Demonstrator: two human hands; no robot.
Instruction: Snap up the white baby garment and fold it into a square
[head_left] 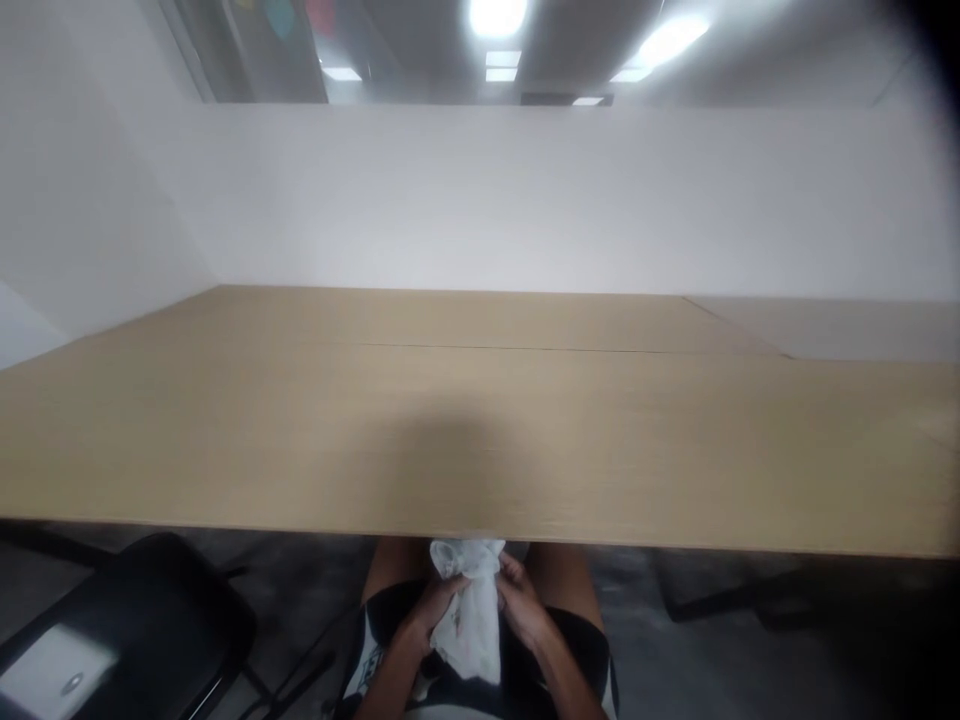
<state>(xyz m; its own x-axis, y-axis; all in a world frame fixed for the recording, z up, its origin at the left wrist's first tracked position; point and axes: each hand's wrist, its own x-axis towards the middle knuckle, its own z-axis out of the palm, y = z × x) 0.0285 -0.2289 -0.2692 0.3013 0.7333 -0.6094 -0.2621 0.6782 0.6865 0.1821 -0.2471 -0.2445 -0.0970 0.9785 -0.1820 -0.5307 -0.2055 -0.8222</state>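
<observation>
White crumpled material (469,615), cloth or thin plastic, I cannot tell which, sits bunched in the grip, just below the front edge of the pale wooden bench (480,450). The left hand (431,612) and right hand (521,600) press together around its sides, holding it against a dark printed shirt (367,650). Bare thighs (570,575) show behind the grip, and a black folding chair (127,620) stands well apart to its left.
</observation>
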